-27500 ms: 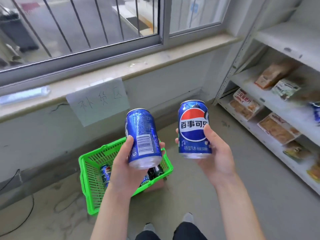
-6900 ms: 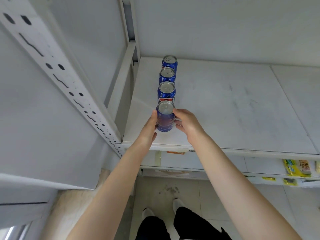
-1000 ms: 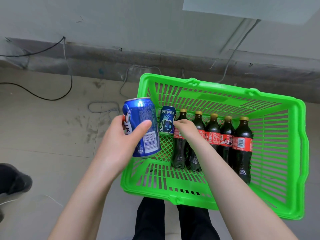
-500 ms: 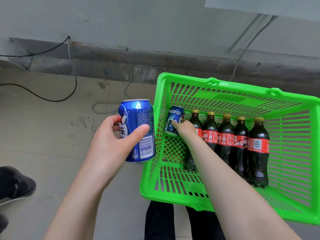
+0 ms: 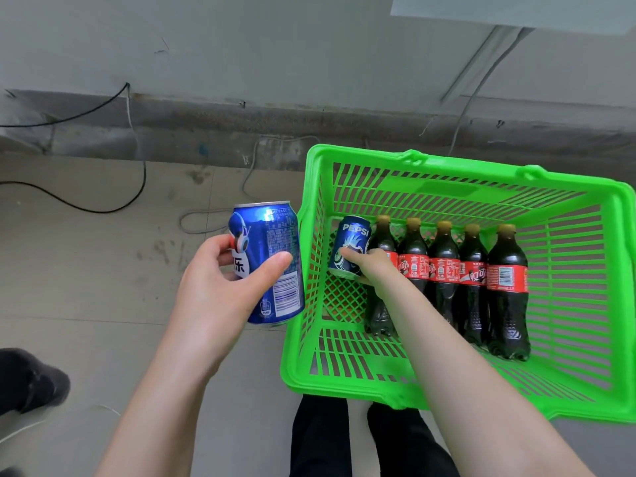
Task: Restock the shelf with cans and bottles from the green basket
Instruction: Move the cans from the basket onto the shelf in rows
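Observation:
A green plastic basket (image 5: 481, 166) stands on the floor at the right. Several dark cola bottles (image 5: 444, 270) with red labels lie side by side in it. My left hand (image 5: 220, 287) is shut on a blue Pepsi can (image 5: 272, 249), held upright just outside the basket's left wall. My right hand (image 5: 373, 266) reaches into the basket and wraps around a second, darker Pepsi can (image 5: 352, 239) at its far left, beside the bottles. The shelf is out of view.
Black cables (image 5: 103, 201) and a grey cord (image 5: 247, 173) trail over the tiled floor along the wall's dark skirting. A dark shoe (image 5: 31, 380) shows at the lower left. My own legs (image 5: 344, 438) stand below the basket's near rim.
The view has shifted, so the basket sits further right. My left hand has carried its can outside the basket's left wall. My right hand has closed around the darker can in the basket.

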